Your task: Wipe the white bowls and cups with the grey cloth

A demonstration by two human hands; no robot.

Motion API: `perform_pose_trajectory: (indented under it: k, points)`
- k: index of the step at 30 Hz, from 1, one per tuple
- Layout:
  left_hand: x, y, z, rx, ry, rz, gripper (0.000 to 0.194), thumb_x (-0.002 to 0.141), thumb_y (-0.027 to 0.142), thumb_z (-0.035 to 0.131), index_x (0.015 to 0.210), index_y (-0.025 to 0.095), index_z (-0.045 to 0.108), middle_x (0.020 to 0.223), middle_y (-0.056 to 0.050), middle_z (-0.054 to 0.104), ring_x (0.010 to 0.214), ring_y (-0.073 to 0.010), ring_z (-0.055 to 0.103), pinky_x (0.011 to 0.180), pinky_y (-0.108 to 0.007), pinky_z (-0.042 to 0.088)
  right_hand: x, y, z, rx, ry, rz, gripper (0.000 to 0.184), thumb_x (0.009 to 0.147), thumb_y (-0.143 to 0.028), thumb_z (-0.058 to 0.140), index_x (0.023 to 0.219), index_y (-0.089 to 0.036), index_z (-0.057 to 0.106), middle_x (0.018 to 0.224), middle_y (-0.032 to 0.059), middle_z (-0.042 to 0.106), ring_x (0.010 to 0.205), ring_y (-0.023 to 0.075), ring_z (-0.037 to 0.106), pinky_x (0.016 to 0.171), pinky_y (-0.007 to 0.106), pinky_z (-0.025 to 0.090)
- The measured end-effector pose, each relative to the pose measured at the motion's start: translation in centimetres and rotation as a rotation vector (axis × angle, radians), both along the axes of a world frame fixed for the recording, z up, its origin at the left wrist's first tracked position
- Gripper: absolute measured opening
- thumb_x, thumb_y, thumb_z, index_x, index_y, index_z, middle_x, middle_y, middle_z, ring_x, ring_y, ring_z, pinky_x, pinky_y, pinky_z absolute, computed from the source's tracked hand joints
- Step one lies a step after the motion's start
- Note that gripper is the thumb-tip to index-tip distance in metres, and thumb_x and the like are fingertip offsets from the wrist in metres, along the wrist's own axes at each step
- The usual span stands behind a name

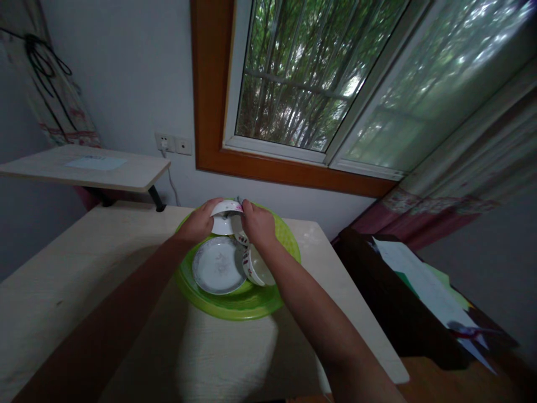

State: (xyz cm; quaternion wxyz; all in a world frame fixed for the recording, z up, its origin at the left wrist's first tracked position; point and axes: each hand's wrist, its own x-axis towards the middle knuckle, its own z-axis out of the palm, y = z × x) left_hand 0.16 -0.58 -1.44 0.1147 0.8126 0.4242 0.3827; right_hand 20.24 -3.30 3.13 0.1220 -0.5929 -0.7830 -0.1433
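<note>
basin (pixel 237 314) on table (pixel 210 358) | plate (pixel 218 266) in basin | bowl (pixel 263 270) right of plate | window (pixel 310 73) behind table

Dim — daylight from the window (pixel 319 84)

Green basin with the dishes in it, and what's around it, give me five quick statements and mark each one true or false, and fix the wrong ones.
1. The round plate lies inside the green basin. True.
2. The basin sits on the floor. False: it sits on the table.
3. The left hand and right hand both grip the pink-printed bowl. True.
4. Every dish in the basin is a plate. False: a tilted bowl lies right of the plate.
5. The window's outer surround is brown. True.
</note>
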Motion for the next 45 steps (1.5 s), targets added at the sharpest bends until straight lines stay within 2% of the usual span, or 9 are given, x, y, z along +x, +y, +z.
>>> perform_pose_trajectory:
  k: [9, 16, 20, 24, 30, 37, 41, 45]
  points:
    - [-0.2, -0.1, 0.5, 0.039, -0.183, 0.003, 0.05, 0.083, 0.013, 0.038, 0.132, 0.017, 0.048, 0.129, -0.01, 0.06, 0.121, -0.0226, 0.055, 0.108, -0.042, 0.043, 0.2, 0.2, -0.1, 0.032, 0.125, 0.011, 0.038, 0.1, -0.036, 0.041, 0.133, -0.02, 0.05, 0.117, 0.0109, 0.07, 0.098, 0.0236, 0.067, 0.079, 0.028, 0.045]
    - [-0.4, -0.7, 1.1, 0.056, -0.278, 0.094, 0.045, 0.087, 0.018, 0.043, 0.131, 0.017, 0.049, 0.128, -0.009, 0.06, 0.119, -0.0235, 0.056, 0.105, -0.04, 0.045, 0.1, 0.3, -0.5, 0.027, 0.22, -0.034, 0.034, 0.101, -0.04, 0.039, 0.122, -0.021, 0.057, 0.11, 0.0086, 0.073, 0.094, 0.0219, 0.067, 0.076, 0.026, 0.043]
    - [-0.4, -1.0, 1.3, 0.075, -0.318, 0.143, 0.044, 0.087, 0.019, 0.045, 0.131, 0.018, 0.05, 0.128, -0.009, 0.06, 0.12, -0.0239, 0.056, 0.105, -0.04, 0.045, -0.1, 0.3, -0.6, 0.021, 0.245, -0.041, 0.035, 0.1, -0.043, 0.04, 0.122, -0.02, 0.057, 0.107, 0.0092, 0.073, 0.092, 0.022, 0.068, 0.073, 0.025, 0.042]
    - [-0.3, -1.2, 1.5, 0.084, -0.337, 0.162, 0.043, 0.087, 0.019, 0.046, 0.13, 0.017, 0.051, 0.128, -0.009, 0.06, 0.119, -0.024, 0.056, 0.106, -0.04, 0.044, -0.2, 0.3, -0.7, 0.008, 0.235, -0.052, 0.035, 0.101, -0.042, 0.038, 0.121, -0.02, 0.057, 0.107, 0.0098, 0.073, 0.093, 0.0224, 0.068, 0.073, 0.026, 0.042]
    - [-0.4, -0.6, 1.1, 0.077, -0.299, 0.123, 0.047, 0.085, 0.017, 0.044, 0.132, 0.018, 0.05, 0.13, -0.009, 0.059, 0.121, -0.0246, 0.055, 0.108, -0.043, 0.043, -0.1, 0.4, -0.8, -0.007, 0.206, -0.063, 0.035, 0.1, -0.04, 0.04, 0.123, -0.02, 0.055, 0.111, 0.0105, 0.072, 0.095, 0.0222, 0.067, 0.076, 0.026, 0.044]
    - [-0.5, 0.1, 0.5, 0.092, -0.179, 0.074, 0.054, 0.082, 0.012, 0.039, 0.135, 0.017, 0.047, 0.134, -0.011, 0.057, 0.126, -0.0238, 0.052, 0.112, -0.045, 0.04, 0.0, 0.4, -1.3, 0.121, 0.159, 0.051, 0.044, 0.099, -0.034, 0.041, 0.139, -0.018, 0.045, 0.121, 0.0114, 0.068, 0.096, 0.0227, 0.067, 0.078, 0.028, 0.046]
    - [-0.5, 0.0, 0.7, 0.097, -0.239, 0.115, 0.05, 0.084, 0.013, 0.04, 0.133, 0.018, 0.049, 0.131, -0.01, 0.058, 0.124, -0.0248, 0.053, 0.111, -0.047, 0.041, -0.1, 0.1, -1.2, 0.139, 0.167, 0.081, 0.045, 0.099, -0.031, 0.039, 0.142, -0.018, 0.043, 0.126, 0.0121, 0.066, 0.097, 0.0227, 0.066, 0.079, 0.028, 0.045]
    - [-0.8, -0.1, 0.8, 0.068, -0.339, 0.187, 0.046, 0.087, 0.017, 0.043, 0.132, 0.022, 0.048, 0.129, -0.009, 0.06, 0.12, -0.0253, 0.056, 0.108, -0.049, 0.044, 0.0, -0.1, -0.6, 0.086, 0.19, 0.05, 0.037, 0.099, -0.032, 0.041, 0.132, -0.019, 0.052, 0.125, 0.0113, 0.067, 0.099, 0.0221, 0.066, 0.08, 0.027, 0.044]
